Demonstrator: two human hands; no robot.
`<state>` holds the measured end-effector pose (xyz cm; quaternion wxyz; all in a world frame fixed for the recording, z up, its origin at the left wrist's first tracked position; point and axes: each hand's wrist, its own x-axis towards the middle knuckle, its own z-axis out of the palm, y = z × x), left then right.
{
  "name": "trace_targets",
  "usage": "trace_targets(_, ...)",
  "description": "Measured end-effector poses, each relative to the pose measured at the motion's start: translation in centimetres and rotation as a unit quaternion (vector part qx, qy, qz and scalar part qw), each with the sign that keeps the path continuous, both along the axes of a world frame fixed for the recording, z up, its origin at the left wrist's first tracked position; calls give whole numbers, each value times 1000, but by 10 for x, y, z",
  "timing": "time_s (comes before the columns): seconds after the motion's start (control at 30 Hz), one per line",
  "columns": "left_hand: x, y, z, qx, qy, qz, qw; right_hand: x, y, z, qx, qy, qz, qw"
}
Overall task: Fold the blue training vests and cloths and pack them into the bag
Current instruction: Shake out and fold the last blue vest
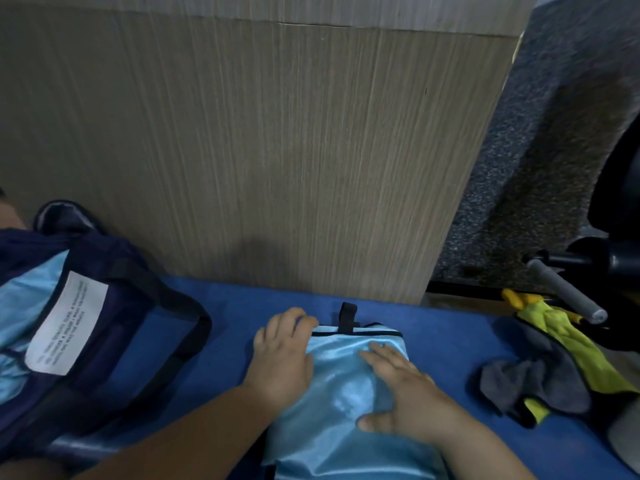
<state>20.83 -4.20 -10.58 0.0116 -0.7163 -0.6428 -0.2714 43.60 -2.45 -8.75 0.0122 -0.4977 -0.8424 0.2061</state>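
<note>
Currently both hands sit on the folded light-blue shiny vest (346, 393) with black edge trim. Right hand (412, 400): palm down, fingers spread flat, pressing the middle of the fabric, thumb out toward the person. Left hand (284, 358): on the vest's left edge, fingers curled over its far-left corner at the trim; whether it grips the cloth or only rests, can't tell. The vest lies flat on a blue padded mat (228, 323), and its near end runs out of frame at the bottom. A short black strap loop (347, 317) sticks up from the vest's far edge, just beyond and between the two hands.

Left of the left hand, apart from it: an open dark navy fabric bag (114, 306) with black webbing handles (187, 327). More light-blue fabric (24, 306) is inside it, and a white printed label (69, 320) faces up; text not legible.

Right of the right hand, apart from the vest: a loose pile of grey cloth (533, 375) with a yellow-green cloth (568, 337) lying over and partly under it. Beyond that pile is a grey foam-covered bar (564, 292) on dark equipment.

Past the hands, a beige wood-grain panel (277, 150) stands upright at the mat's far edge. Speckled grey floor (540, 133) is to its right.
</note>
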Motion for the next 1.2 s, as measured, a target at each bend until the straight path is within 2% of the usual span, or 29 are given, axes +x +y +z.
trace_targets(0.03, 0, -1, -1, 23, 0, -54, 998, 4, 3, 1, 8, 8, -7, 1000)
trace_targets(0.07, 0, -4, 0, 4, -6, -117, 993, 9, 6, 1, 24, 16, -16, 999)
trace_targets(0.17, 2, -13, 4, -180, 55, -237, 953, 21, 10, 6, 72, 36, -24, 997)
trace_targets(0.2, 0, -12, 2, -206, 70, -239, 946, 23, 11, 6, 70, 40, -15, 997)
trace_targets(0.3, -8, 1, -2, -184, 85, -202, 958, 22, 10, 0, 66, 52, 12, 996)
trace_targets(0.4, -15, 16, 6, -116, 150, -140, 972, 17, 8, -14, 147, 65, 11, 987)
trace_targets(0.47, -16, 22, 12, -94, 148, -127, 976, 14, 5, -20, 184, 60, 17, 981)
trace_targets(0.57, -14, 21, 14, -157, 73, -133, 976, 14, 7, -23, 150, 94, 21, 984)
trace_targets(0.73, -27, 12, 10, -245, -4, -176, 953, 23, 15, -22, 12, 144, 25, 989)
trace_targets(0.83, -36, 11, 14, -327, 8, -229, 917, 28, 13, -14, -60, 150, 33, 986)
trace_targets(0.93, -35, 11, 19, -367, 80, -258, 890, 31, 11, -10, -103, 120, 46, 986)
trace_targets(1.03, -33, 10, 27, -393, 126, -244, 877, 30, 8, -10, -109, 76, 61, 989)
trace_targets(1.1, -31, 7, 29, -402, 140, -229, 875, 28, 6, -13, -81, 78, 48, 993)
trace_targets(1.2, -30, 2, 27, -369, 129, -210, 896, 24, 7, -20, 4, 108, 35, 994)
